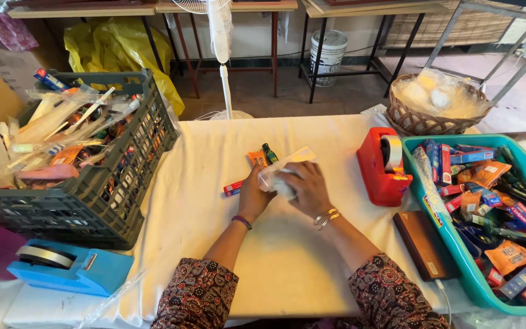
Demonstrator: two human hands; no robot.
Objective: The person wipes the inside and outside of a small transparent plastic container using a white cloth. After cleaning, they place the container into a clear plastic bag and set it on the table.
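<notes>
Fingers of right hand (309,187) curled over, fingers of left hand (254,194) pinching from beside, a clear plastic pouch (282,172) at mid-table on white cloth (287,256). Likely light, limp and slick; best gripped at an edge, judging by the crumpled film. Transparent, flap raised, white within. Just beyond: orange packet (257,158), green tube (270,152). Right: red tape dispenser (383,167), teal bin (465,268).
</notes>
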